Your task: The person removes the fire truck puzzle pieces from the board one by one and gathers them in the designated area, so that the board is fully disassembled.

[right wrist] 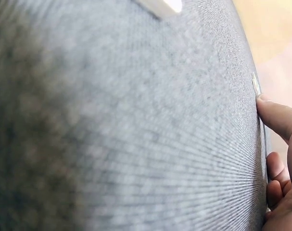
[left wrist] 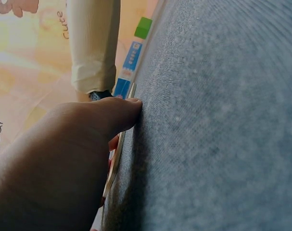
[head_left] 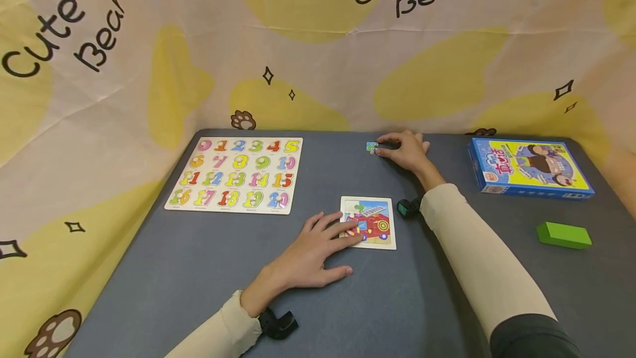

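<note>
Head view: right hand point(head_left: 408, 151) pinches tile point(head_left: 370, 147) near table's far edge point(head_left: 333, 133); left hand point(head_left: 309, 254), spread, touches puzzle point(head_left: 372, 221).

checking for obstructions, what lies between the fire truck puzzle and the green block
In the head view, the person's right cream sleeve crosses between the fire truck puzzle and the green block.
</note>
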{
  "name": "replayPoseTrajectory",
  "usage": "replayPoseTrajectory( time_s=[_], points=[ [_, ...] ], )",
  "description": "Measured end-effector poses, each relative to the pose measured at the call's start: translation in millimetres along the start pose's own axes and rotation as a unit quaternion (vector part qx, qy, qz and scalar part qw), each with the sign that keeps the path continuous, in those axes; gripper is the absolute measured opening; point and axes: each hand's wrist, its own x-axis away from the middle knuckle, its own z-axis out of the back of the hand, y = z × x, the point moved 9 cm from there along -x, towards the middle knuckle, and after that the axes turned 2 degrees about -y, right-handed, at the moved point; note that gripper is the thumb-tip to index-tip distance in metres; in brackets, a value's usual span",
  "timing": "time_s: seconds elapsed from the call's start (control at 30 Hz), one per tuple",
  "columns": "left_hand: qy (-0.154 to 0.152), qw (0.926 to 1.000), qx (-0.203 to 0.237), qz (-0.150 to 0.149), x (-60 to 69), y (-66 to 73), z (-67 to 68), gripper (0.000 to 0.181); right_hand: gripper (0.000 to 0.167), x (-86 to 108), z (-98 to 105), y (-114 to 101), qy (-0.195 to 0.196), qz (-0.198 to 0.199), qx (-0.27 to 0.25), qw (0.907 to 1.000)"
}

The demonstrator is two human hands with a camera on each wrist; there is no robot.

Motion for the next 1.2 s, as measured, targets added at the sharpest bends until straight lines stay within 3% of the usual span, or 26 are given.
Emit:
replayPoseTrajectory(
  time_s=[0.33,0.6,0.87,1.2],
  points=[
    [0.005,1.0000,0.005,-0.005,-1.0,1.5,-0.2,0.061,0.031,17.3,10,-1,0.031,0.083,-0.102,0.9909],
    [0.011,0.9999,0.003,-0.004,-0.7,-0.1,0.3,0.062,0.032,40.7,7,-4,-0.014,0.105,-0.147,0.9835],
    [0.005,1.0000,0.001,0.000,-0.9,-1.3,-2.4,0.062,0.034,78.0,-14,-18,-0.105,0.107,-0.102,0.9834],
    [0.003,1.0000,-0.001,0.002,-1.1,-0.4,-0.6,0.061,0.031,116.2,-31,-49,-0.154,0.168,-0.034,0.9731]
  ],
)
